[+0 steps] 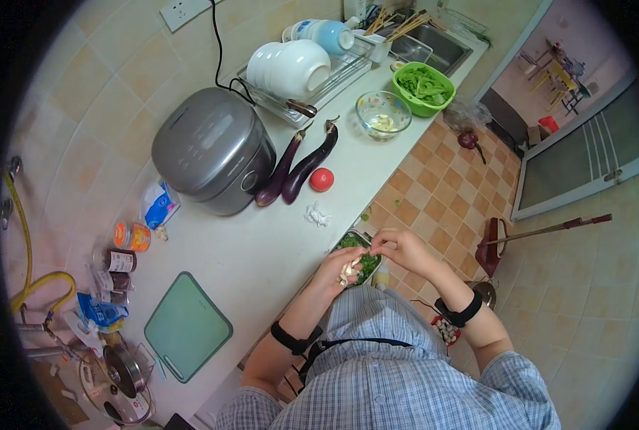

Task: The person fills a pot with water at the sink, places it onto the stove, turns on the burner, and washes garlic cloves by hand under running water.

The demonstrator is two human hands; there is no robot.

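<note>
My left hand [332,271] is curled around several pale garlic cloves [349,269], which show in the palm. At its fingertips, the closed fingers of my right hand [403,251] pinch something too small to make out. Both hands are above a container of green leafy scraps [369,264] beside the counter edge. Farther along the counter, a clear glass bowl [382,116] holds pale pieces that look like garlic. A crumpled white scrap [317,214] lies on the counter near my left hand.
On the white counter [241,251] are a grey rice cooker [212,150], two eggplants [311,163], a tomato [322,180] and a green cutting board [188,327]. Beyond stand a dish rack with white bowls [289,68] and a green basket of lettuce [424,87]. A broom [493,244] leans at right.
</note>
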